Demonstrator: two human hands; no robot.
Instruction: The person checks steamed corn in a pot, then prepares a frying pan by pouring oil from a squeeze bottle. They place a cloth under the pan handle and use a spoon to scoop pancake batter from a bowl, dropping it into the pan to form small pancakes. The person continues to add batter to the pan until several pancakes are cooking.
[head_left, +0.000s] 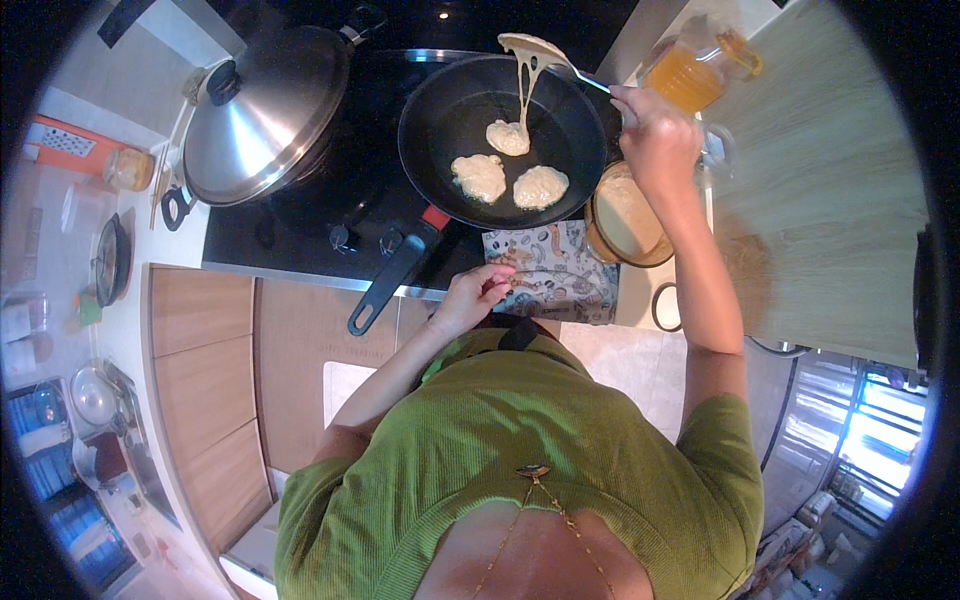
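Note:
My right hand (660, 135) grips the handle of a metal spoon (540, 49) above the far side of a black frying pan (427, 135). Thick pale batter runs in strands from the spoon onto a small batter mound (508, 138) in the pan. Two more batter portions lie nearer to me, one on the left (480, 178) and one on the right (541, 187). Holding nothing, my left hand (474, 294) hovers by the stove's front edge, fingers loosely curled, right of the pan handle (386, 285). A glass bowl of batter (630, 217) stands right of the pan, partly behind my right forearm.
A large lidded pan (277, 120) occupies the left of the black cooktop (300, 232). Patterned cloth (555, 281) drapes over the counter's front edge. Behind my right hand stands a jug of yellow oil-like liquid (686, 75). A small jar (129, 169) sits at the left.

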